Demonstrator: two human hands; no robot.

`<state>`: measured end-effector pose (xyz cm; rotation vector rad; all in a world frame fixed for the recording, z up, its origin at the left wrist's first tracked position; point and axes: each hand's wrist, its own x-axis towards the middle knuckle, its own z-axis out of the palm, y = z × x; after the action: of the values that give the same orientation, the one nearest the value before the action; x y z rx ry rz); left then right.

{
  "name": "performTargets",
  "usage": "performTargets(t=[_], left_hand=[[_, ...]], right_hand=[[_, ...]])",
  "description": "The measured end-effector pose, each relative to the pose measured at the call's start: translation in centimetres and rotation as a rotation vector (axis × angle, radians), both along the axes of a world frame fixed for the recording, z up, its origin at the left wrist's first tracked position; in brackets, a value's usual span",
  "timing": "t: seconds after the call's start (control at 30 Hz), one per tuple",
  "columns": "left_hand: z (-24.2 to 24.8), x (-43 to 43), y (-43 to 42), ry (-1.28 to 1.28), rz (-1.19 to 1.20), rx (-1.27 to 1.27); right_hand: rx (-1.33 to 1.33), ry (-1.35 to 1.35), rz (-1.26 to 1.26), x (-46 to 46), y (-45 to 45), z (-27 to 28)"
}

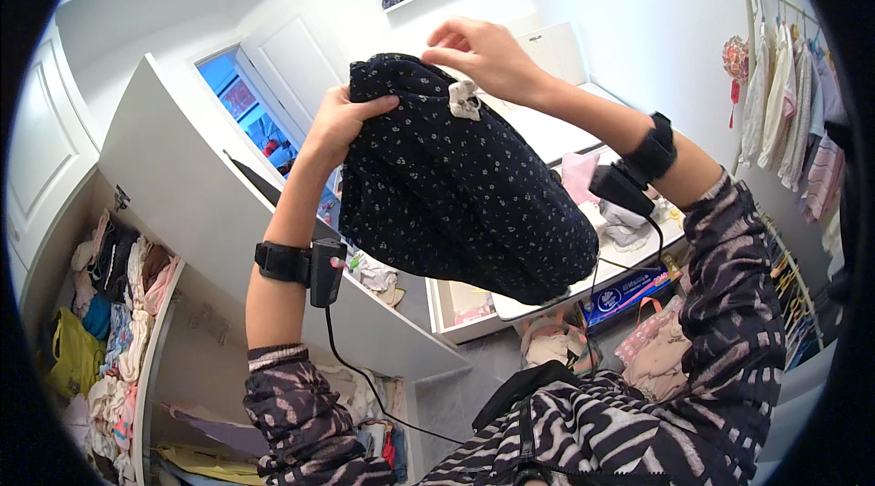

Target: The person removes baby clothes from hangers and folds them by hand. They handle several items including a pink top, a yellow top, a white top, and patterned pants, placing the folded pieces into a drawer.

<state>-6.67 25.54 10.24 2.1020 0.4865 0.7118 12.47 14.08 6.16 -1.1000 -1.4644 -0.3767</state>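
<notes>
A dark garment (465, 185) with a small white floral print is held up in front of me, its body slanting down to the lower right. My left hand (342, 120) grips its upper left edge, thumb on the near face. At the upper right edge is my right hand (485, 55), its fingers curled and the thumb tip at the cloth. Whether it pinches any fabric cannot be told. Near this hand, a white bow-like trim (465, 101) sits on the garment. Both forearms wear black straps with cabled devices.
An open wardrobe door (205, 212) stands at left, beside shelves packed with folded clothes (123, 308). Behind the garment is a white desk (526, 308) with clothes on it and an open drawer (472, 301). Bags (656, 342) sit below. Clothes hang on a rack (786, 89) at right.
</notes>
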Motion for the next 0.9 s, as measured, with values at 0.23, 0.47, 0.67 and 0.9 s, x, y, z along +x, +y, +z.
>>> performTargets(t=[0.23, 0.47, 0.67, 0.9], left_hand=[[1.1, 0.8, -0.3, -0.041, -0.082, -0.057], [0.9, 1.0, -1.0, 0.09, -0.01, 0.081], [0.8, 0.4, 0.1, 0.095, 0.014, 0.08], [0.9, -0.2, 0.7, 0.101, 0.045, 0.105]], right_hand=[[-0.29, 0.338, 0.114, 0.5, -4.1, -3.2], [-0.476, 0.541, 0.339, 0.1, -5.8, -3.2], [-0.451, 0.531, 0.435, -0.5, -6.1, -5.4], [-0.646, 0.072, 0.441, -0.8, -6.8, -8.2]])
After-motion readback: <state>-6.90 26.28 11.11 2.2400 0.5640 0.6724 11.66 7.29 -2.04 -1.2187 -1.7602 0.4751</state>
